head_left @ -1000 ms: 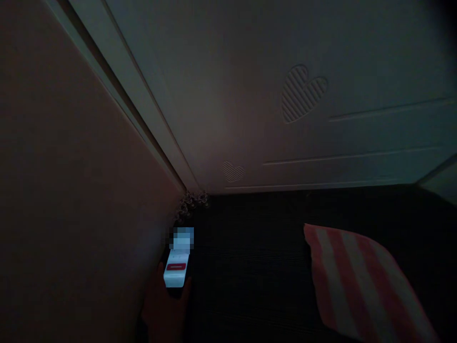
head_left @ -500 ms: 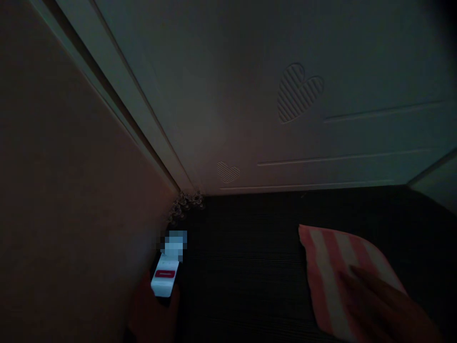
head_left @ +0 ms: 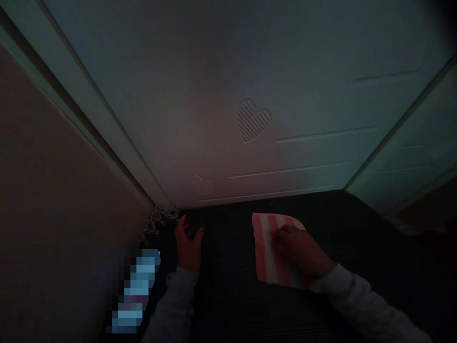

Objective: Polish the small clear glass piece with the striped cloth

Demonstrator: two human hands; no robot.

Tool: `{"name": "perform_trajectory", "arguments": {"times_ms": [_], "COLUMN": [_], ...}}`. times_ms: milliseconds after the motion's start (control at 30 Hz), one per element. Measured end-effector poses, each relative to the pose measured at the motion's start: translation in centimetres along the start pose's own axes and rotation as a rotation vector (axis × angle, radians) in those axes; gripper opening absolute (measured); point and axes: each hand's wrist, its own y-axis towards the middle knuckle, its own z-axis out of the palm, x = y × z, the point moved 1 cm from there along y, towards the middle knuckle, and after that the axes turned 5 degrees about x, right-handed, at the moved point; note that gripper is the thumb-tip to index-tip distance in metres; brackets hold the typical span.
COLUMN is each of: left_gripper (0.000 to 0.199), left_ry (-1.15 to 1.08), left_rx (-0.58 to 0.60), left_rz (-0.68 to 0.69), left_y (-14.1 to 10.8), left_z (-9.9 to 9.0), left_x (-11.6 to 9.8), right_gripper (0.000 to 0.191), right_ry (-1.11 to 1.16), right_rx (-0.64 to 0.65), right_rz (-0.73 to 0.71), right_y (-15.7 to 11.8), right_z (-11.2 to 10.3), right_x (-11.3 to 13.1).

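My left hand (head_left: 189,247) hovers over the dark wood-grained surface with fingers apart and nothing in them. Its fingertips are close to a cluster of small ring-like pieces (head_left: 159,220) in the corner; whether they touch it I cannot tell. Left of that forearm lies a lit, blurred-out phone (head_left: 135,293) beside the wall. My right hand (head_left: 303,252) presses on a pink-and-white striped cloth (head_left: 262,252), its fingers bent together on the fabric. The cloth is spread on the surface, partly hidden under the hand.
A pale panel (head_left: 221,138) with embossed hearts and grooves rises behind the dark surface (head_left: 224,305). A plain wall (head_left: 60,190) bounds the left side, and another pale panel (head_left: 410,152) the right. The light is dim.
My left hand has let go of the phone and moved forward toward the corner. The right hand and cloth have moved away from me toward the back panel. The view has shifted right.
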Motion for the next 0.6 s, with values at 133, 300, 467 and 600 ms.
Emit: {"name": "perform_trajectory", "arguments": {"times_ms": [133,300,467,600], "left_gripper": [0.046,0.036,0.041,0.054], "left_ry": [-0.309,-0.673,-0.914,-1.050], "left_rx": [-0.124,-0.149,-0.148,-0.129], "left_rz": [-0.142,-0.297,-0.400,-0.432], "left_y": [1.9,2.8,3.5,3.8], "left_z": [1.6,-0.3,-1.7,-1.8], "left_x": [2.8,3.2,2.5,2.3], "right_gripper": [0.028,0.030,0.029,0.028], "right_ry": [0.052,0.190,0.360,0.424], "right_rx": [-0.078,-0.100,-0.147,-0.151], "right_rz": [0.025,-0.067,-0.119,-0.099], "right_y": [1.1,0.9,0.8,0.8], "right_z": [1.2,2.3,3.0,3.2], "right_x": [-0.6,-2.2,-3.0,-3.2]}}
